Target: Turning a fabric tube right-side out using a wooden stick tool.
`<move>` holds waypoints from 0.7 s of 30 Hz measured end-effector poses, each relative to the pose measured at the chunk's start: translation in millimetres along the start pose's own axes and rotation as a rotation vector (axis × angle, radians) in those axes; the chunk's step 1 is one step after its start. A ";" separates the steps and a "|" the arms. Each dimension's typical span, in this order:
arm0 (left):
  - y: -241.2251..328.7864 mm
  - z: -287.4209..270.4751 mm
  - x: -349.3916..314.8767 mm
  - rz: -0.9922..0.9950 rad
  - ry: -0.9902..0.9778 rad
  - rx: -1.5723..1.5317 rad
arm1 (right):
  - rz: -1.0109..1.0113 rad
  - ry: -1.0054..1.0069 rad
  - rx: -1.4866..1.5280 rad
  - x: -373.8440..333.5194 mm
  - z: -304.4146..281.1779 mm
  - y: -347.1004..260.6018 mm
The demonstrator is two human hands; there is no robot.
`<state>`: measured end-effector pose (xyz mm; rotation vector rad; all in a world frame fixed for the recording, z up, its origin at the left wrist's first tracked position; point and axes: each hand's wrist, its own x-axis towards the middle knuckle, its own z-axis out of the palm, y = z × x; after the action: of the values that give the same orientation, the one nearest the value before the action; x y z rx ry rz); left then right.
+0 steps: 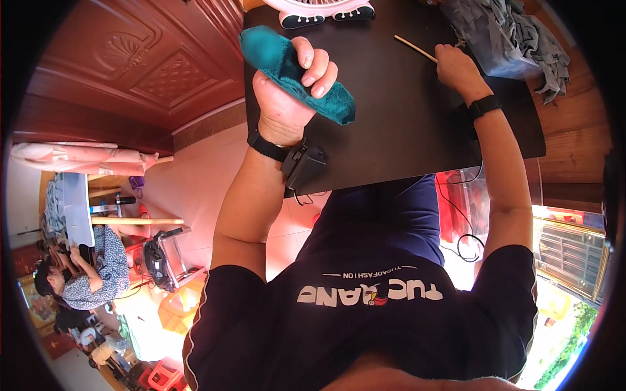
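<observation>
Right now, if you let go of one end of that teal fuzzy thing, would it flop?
Probably: the teal cloth curls softly round the left hand, so it looks floppy. Likely light, and its fuzzy surface probably isn't slippery.

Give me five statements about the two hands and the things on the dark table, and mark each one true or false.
1. The left hand grips a teal plush fabric piece. True.
2. The right hand rests on a thin wooden stick. True.
3. The heap of grey cloth lies under the left hand. False: it sits at the dark table's far right, beyond the right hand.
4. Both wrists are bare. False: each wears a black band.
5. The pink fan base stands at the table's far edge. True.
</observation>
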<state>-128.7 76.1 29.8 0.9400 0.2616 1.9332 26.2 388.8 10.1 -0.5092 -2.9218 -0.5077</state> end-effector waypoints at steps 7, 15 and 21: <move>1.1 1.1 -0.9 0.112 0.053 0.106 | 0.169 0.298 0.740 -48.2 -67.8 -38.2; -6.5 1.6 -0.2 0.135 0.208 0.114 | -0.003 0.221 1.286 -126.7 -118.0 -144.1; -8.8 5.0 -0.5 0.144 0.175 0.215 | -0.031 0.232 1.240 -126.9 -120.0 -156.2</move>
<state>-119.2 79.5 28.4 0.9500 0.5253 2.1554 98.7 169.8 51.3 -0.1779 -2.3777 1.1046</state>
